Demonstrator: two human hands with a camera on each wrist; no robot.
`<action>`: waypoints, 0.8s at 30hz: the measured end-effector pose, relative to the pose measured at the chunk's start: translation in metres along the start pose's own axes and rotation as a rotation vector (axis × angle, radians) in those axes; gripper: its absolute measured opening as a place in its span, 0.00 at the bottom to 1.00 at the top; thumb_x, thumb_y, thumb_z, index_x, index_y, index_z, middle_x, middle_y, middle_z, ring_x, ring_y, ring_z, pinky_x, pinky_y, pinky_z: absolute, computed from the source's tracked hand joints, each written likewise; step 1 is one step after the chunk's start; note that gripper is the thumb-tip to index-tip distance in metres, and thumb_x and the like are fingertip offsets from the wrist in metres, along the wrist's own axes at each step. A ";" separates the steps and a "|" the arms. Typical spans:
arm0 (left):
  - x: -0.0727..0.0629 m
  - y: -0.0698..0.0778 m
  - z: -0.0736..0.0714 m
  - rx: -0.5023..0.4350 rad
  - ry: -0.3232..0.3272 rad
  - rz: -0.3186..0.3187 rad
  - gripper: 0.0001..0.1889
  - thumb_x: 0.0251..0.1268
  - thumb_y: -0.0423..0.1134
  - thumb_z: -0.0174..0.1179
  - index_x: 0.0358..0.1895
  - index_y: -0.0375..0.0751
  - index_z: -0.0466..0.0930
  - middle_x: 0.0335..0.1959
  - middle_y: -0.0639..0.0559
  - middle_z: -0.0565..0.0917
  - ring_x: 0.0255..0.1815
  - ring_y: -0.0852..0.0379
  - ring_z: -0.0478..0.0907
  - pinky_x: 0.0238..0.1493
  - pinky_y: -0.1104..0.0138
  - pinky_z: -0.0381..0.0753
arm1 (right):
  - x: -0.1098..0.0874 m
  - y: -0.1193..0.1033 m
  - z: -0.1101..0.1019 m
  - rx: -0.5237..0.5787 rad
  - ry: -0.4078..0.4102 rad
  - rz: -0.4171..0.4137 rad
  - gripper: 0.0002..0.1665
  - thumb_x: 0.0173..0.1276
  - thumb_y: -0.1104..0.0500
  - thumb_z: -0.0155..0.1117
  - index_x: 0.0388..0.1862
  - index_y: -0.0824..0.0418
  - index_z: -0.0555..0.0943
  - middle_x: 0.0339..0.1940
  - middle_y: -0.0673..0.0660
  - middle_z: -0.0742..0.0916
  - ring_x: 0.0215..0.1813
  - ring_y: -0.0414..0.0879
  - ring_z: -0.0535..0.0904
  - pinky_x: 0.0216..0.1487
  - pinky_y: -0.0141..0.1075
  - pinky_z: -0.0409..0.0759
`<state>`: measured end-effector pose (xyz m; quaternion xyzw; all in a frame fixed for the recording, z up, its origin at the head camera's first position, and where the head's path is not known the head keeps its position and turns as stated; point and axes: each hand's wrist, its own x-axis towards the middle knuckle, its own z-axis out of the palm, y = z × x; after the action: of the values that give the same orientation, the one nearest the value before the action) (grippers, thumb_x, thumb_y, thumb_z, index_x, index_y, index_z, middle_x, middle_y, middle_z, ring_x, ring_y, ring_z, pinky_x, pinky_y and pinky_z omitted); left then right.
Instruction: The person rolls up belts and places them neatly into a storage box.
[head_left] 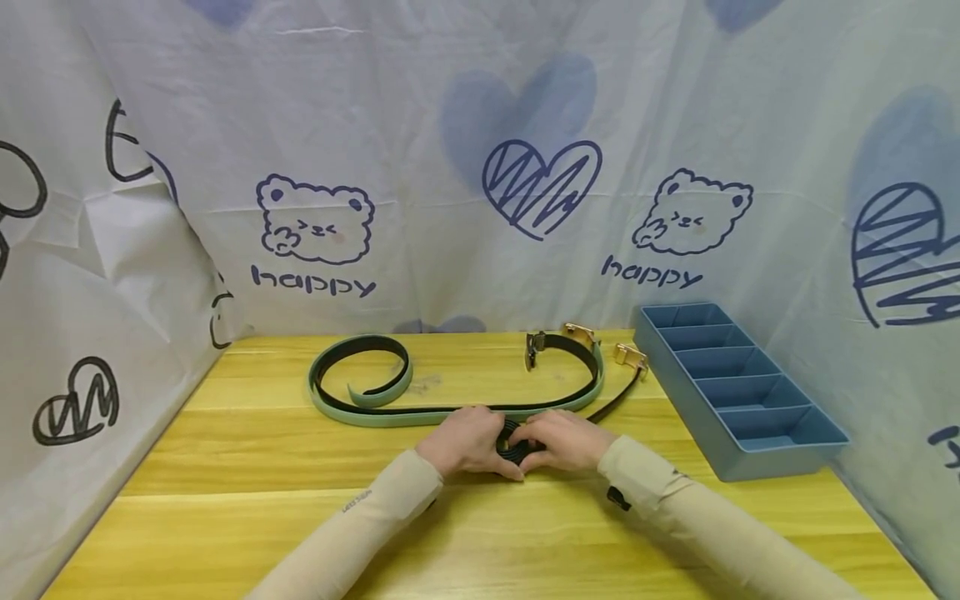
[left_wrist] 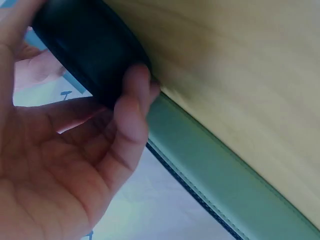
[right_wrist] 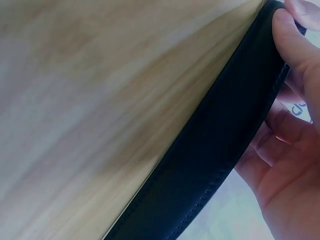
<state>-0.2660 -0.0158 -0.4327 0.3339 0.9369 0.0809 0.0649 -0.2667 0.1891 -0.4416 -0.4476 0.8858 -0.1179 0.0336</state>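
Between both hands a black belt (head_left: 512, 442) stands on edge, wound into a small coil. Its loose strap runs right to a gold buckle (head_left: 630, 357). My left hand (head_left: 467, 442) holds the coil's left side, fingers bent against the black leather in the left wrist view. From the right, my right hand (head_left: 567, 439) grips the same belt, with the thumb on its face and fingers behind in the right wrist view. Just behind the hands lies a green belt (head_left: 420, 417), also on edge, curled at both ends, with a black strap (head_left: 442, 410) along its inner side.
A blue-grey bin (head_left: 742, 392) with several compartments stands at the right. Another gold buckle (head_left: 580, 332) and a dark metal buckle (head_left: 532, 348) lie near the table's back edge. Printed white cloth (head_left: 427, 208) hangs behind the wooden table (head_left: 225, 467) and along its sides.
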 end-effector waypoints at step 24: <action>0.000 0.004 -0.003 0.037 -0.009 0.005 0.33 0.46 0.73 0.66 0.42 0.47 0.80 0.30 0.54 0.81 0.26 0.60 0.75 0.31 0.66 0.77 | -0.001 0.002 0.001 -0.043 -0.005 0.013 0.25 0.61 0.38 0.66 0.54 0.47 0.84 0.44 0.44 0.88 0.39 0.32 0.80 0.45 0.33 0.79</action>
<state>-0.2646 -0.0131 -0.4293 0.3375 0.9372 0.0621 0.0627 -0.2682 0.1908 -0.4429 -0.4427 0.8909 -0.0975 0.0267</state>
